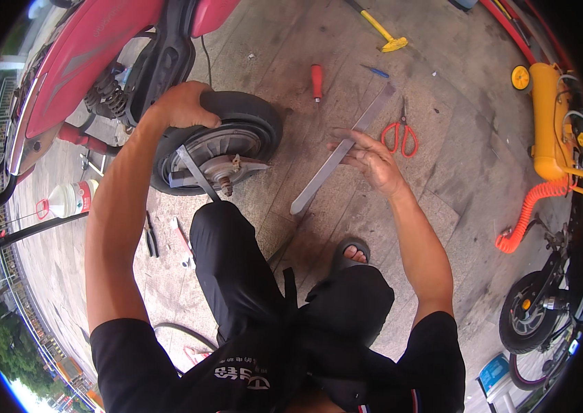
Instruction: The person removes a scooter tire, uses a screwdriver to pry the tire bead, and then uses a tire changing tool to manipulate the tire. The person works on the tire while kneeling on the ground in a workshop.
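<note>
My left hand [185, 109] grips the top of a black tyre [236, 103], thumb on the near side and the other fingers partly hidden behind it. The tyre sits round a grey hub-motor wheel [243, 144] with an axle bolt at its middle. A flat metal tyre lever [198, 175] is wedged at the rim and slants down to my left knee. In my right hand [370, 162] is a second long flat tyre lever [326, 168], held slantwise between thumb and fingers, apart from the wheel.
A pink scooter [78, 62] stands at left. On the paving lie a red screwdriver [317, 82], red-handled scissors [401, 134], a yellow hammer [391, 45] and black pliers [150, 237]. At right are a yellow air tank [549, 124] with an orange coiled hose [528, 213] and another wheel [532, 313].
</note>
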Available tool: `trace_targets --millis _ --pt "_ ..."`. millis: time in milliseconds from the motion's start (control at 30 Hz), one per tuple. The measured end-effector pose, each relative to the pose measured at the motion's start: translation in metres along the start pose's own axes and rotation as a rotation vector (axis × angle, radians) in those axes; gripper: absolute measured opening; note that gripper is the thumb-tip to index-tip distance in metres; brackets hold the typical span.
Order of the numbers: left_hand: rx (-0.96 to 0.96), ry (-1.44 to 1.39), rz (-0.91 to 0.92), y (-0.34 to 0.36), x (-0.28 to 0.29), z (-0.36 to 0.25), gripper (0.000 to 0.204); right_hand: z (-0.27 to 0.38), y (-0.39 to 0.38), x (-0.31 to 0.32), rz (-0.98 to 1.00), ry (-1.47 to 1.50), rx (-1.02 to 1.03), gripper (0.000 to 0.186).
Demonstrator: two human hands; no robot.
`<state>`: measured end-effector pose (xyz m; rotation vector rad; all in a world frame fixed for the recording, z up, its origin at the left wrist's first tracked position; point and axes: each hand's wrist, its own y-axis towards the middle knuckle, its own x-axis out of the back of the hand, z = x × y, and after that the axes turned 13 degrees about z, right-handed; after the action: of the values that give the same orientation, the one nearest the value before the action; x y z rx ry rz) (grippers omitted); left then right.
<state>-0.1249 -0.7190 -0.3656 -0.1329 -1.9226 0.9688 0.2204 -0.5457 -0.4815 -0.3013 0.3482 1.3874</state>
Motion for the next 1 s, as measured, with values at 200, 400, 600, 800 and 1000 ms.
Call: trace_targets --millis 200,400,600,800,1000 --pt "-0.019 -0.003 0.003 0.001 0.001 -0.001 0.067 -0.021 0.014 0.028 -0.418 -0.124 0.16 0.051" --pt "-0.014 0.021 0.013 0.001 0.0 0.003 0.061 -0.048 -0.016 0.019 -0.572 -0.772 -0.167 0.067" --pt "-0.022 -0.012 0.035 0.003 0.002 0.006 0.061 -0.046 -0.064 0.023 -0.216 -0.672 -0.527 0.056" --pt "-0.027 -0.034 0.054 0.004 0.003 0.005 0.058 -0.003 -0.058 0.012 -0.058 -0.786 -0.487 0.036" --pt "-0.024 -0.005 0.05 0.004 0.003 0.005 0.059 0.08 0.055 0.008 0.271 -1.298 -0.106 0.033"
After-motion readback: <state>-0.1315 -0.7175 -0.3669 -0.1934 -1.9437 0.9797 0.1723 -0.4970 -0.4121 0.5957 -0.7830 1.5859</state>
